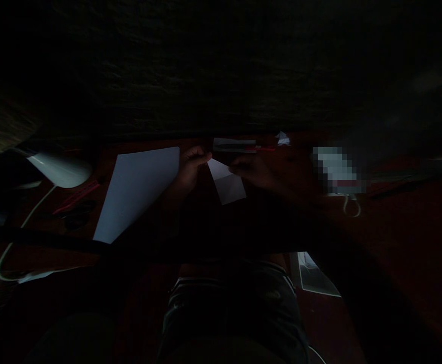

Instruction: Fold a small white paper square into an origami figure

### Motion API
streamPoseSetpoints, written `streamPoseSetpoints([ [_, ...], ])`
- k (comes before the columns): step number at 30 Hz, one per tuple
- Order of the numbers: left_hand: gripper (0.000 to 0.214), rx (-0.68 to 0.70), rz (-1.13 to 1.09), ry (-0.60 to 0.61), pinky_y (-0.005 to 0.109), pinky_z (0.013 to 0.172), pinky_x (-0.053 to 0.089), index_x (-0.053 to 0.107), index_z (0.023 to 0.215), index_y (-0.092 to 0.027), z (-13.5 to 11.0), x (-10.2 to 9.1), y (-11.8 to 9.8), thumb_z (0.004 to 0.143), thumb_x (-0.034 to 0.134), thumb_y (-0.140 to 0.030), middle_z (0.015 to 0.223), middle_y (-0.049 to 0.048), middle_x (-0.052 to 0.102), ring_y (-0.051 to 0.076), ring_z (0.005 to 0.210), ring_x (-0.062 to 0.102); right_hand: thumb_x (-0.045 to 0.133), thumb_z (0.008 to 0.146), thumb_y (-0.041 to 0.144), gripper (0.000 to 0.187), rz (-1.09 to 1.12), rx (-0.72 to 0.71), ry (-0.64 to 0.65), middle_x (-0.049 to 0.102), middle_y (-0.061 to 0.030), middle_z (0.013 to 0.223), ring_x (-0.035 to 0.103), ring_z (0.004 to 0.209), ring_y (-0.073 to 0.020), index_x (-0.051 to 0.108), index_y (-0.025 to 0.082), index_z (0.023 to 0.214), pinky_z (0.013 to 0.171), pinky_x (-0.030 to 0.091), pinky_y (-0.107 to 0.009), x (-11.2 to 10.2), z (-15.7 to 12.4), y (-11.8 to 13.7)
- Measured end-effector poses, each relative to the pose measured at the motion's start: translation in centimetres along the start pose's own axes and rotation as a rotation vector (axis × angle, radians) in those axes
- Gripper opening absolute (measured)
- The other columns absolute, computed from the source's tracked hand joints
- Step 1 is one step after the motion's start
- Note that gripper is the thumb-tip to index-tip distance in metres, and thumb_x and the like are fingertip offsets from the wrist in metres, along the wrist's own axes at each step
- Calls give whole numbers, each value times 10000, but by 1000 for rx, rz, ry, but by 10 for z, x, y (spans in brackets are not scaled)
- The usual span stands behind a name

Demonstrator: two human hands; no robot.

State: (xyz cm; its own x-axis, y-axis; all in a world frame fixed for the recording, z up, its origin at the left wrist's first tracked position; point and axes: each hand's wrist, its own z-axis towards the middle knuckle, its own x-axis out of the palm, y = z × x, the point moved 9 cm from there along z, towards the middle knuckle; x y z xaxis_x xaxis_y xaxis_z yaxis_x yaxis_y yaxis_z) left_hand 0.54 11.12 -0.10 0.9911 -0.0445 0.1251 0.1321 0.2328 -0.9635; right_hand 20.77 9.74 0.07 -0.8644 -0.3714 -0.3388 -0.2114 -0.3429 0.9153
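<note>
- The small sheet (233,191) was at the table (297,174), held between both hands near the middle of the view.
- The left hand (190,164) pinched its top corner; the right hand (253,169) gripped its upper right edge, as far as the dim light showed.
- A line ran across the sheet, parting a brighter top from a duller bottom, so one crease seemed already made.
- The rest looked largely open, so the folding seemed begun rather than finished; how many folds remained could not be told.
- The big sheet (139,187) lay to the left, apparently unworked.
- Beyond the hands were a strip (224,143), a red tool (267,148) and a scrap (282,139), none held.
</note>
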Motion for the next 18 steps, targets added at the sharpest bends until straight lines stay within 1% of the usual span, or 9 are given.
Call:
streamPoseSetpoints([
  [3, 551, 19, 3, 2, 297, 618, 471, 594, 677, -239, -1, 1, 2, 768, 1001, -599, 680, -26, 589, 140, 633, 549, 835, 890, 535, 322, 26, 17, -11, 794, -35, 888, 692, 873, -222, 788, 219, 850, 839, 553, -361, -1, 0, 0],
  [6, 518, 6, 39, 64, 307, 668, 533, 737, 819, -243, -6, 8, 4, 801, 977, -702, 780, 1, 709, 171, 719, 663, 862, 876, 603, 394, 60, 37, -32, 786, -34, 882, 690, 871, -222, 778, 220, 838, 837, 559, -362, -3, 0, 0],
  [8, 510, -18, 86, 120, 320, 705, 566, 785, 883, -235, -9, 14, 7, 787, 999, -688, 853, 26, 780, 205, 796, 728, 882, 863, 664, 458, 76, 39, -44, 781, -30, 869, 680, 854, -217, 762, 223, 822, 833, 558, -362, -4, 0, 1],
  [10, 489, -40, 129, 139, 327, 710, 577, 802, 874, -227, -12, 16, 10, 761, 1031, -644, 864, 38, 813, 224, 817, 756, 890, 854, 715, 511, 78, 44, -52, 767, -22, 843, 665, 825, -208, 748, 226, 813, 802, 549, -351, -4, -1, 2],
  [14, 439, -77, 121, 74, 329, 684, 565, 808, 825, -224, -12, 7, 13, 748, 1035, -591, 828, 39, 821, 213, 758, 749, 861, 883, 758, 560, 52, 90, -28, 691, -9, 748, 624, 733, -186, 723, 220, 813, 698, 495, -322, -3, -2, -1],
  [16, 418, -88, 94, 50, 329, 685, 564, 808, 819, -225, -11, 4, 12, 742, 1034, -568, 830, 35, 823, 207, 751, 746, 841, 906, 759, 564, 34, 94, -20, 665, -7, 728, 613, 711, -181, 709, 220, 810, 684, 482, -321, -3, -2, -1],
  [18, 399, -100, 79, 44, 332, 694, 568, 809, 812, -227, -11, 4, 12, 731, 1038, -543, 836, 32, 828, 209, 758, 747, 828, 927, 739, 542, 13, 78, -21, 674, -12, 740, 619, 723, -187, 706, 224, 814, 698, 491, -327, -3, -2, 1],
])
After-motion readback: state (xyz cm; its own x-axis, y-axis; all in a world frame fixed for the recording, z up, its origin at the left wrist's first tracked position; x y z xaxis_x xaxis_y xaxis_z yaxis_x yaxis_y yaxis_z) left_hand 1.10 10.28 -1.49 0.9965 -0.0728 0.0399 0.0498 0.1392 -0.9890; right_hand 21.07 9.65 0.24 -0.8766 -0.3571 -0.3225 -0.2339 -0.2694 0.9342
